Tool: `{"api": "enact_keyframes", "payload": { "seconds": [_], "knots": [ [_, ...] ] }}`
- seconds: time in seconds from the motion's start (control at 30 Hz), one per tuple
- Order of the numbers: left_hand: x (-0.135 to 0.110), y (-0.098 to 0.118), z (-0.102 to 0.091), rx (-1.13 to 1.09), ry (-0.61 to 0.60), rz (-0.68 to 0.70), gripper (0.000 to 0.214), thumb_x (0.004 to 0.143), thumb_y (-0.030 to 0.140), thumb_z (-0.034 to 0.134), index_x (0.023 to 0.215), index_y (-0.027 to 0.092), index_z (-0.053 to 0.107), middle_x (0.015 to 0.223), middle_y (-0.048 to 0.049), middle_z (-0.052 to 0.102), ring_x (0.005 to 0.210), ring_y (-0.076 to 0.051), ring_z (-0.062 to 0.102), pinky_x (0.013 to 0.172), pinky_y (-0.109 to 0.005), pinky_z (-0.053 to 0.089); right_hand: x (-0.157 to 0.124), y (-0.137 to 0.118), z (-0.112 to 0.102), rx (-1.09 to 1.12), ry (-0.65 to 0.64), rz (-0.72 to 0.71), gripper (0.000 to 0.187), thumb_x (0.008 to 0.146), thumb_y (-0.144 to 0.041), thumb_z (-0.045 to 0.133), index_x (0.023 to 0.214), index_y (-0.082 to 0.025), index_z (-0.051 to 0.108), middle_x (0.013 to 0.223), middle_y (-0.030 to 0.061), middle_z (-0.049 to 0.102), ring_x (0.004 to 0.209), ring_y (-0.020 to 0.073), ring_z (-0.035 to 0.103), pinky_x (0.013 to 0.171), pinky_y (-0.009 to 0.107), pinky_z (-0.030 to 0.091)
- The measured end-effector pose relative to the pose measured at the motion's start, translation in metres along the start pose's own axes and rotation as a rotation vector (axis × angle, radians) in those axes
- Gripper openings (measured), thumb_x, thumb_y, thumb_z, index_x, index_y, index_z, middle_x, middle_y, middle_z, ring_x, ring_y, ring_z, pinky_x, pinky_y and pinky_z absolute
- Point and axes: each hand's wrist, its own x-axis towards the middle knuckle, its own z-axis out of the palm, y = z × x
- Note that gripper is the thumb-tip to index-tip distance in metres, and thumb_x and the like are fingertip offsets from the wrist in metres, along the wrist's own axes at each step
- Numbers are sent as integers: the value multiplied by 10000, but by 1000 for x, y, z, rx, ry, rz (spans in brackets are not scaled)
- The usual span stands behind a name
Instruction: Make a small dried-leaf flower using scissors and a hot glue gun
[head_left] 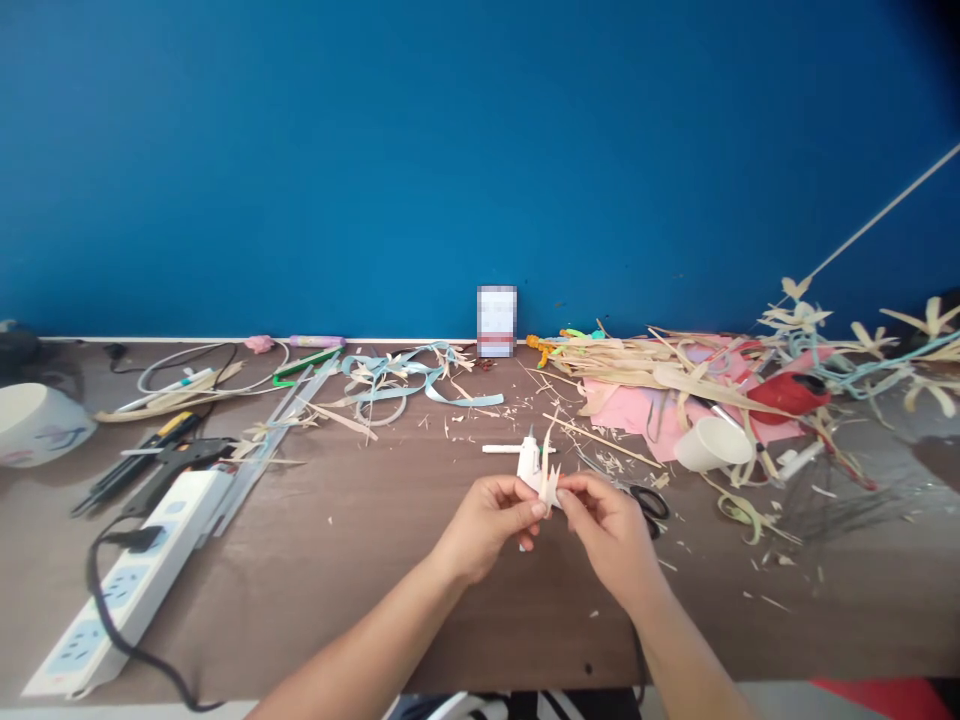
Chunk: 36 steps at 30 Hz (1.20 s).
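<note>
I watch through the head camera, and the left hand [495, 520] is nearest, its thumb and fingers pinching a small pale pointed piece [550, 487]. The right hand [619, 528] pinches the right edge of that same piece. So the piece sits up off the table [360, 600], between the two hands. I think both use just fingertips because it looks thin and could bend or rip.

Just past the left hand's fingertips lies a white glue gun [529, 455], partly hidden from me. My guess is it is there so it is quick to grab. A thin white stick [501, 449] lies across beside it. Black scissors [660, 512] rest just right of the right hand, maybe for the same reason.

Well left of the left hand is a white power strip [124, 587], perhaps put there to keep its cord out of the way. A black glue gun [184, 458] lies just past it.

Farther off, ahead of the left hand, is curly blue ribbon [465, 400]. Ahead of the right hand, a white cup [709, 447] lies tipped by pink paper [622, 410], and long pale strips [637, 358] are heaped together, I think to save room.
</note>
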Motion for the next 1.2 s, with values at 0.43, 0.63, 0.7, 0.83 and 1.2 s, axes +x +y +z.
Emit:
{"api": "enact_keyframes", "payload": {
  "seconds": [0.43,0.63,0.7,0.83,1.2],
  "knots": [
    [-5,0,3,230,5,114,212,620,313,688,636,121,598,534,-1,578,466,-87,501,476,-213,410,3,-1,7,351,-54,271,212,733,-350,575,652,-155,555,469,-55,452,395,57,352,386,183,266],
    [-4,-3,2,272,13,148,196,654,311,661,648,126,595,541,0,574,473,-92,495,489,-221,407,2,-3,8,357,-45,268,213,725,-347,583,638,-154,558,472,-54,463,393,57,354,387,184,267],
    [-4,-3,2,277,19,150,204,652,318,662,643,127,589,528,0,569,473,-98,499,490,-224,405,2,-3,9,377,-42,272,212,720,-348,589,639,-155,558,480,-52,469,395,58,360,389,185,270],
    [-3,-2,1,304,34,161,214,648,329,663,635,129,588,527,-7,573,489,-111,513,489,-224,401,2,-2,10,417,-46,292,212,722,-354,592,654,-157,550,496,-47,482,398,59,378,389,185,277],
    [-3,-9,2,427,100,255,220,669,356,642,664,139,605,548,-20,590,478,-117,518,480,-219,388,1,-4,9,447,-46,306,275,728,-417,581,645,-159,536,443,-62,436,390,59,357,382,184,272]
  ]
}}
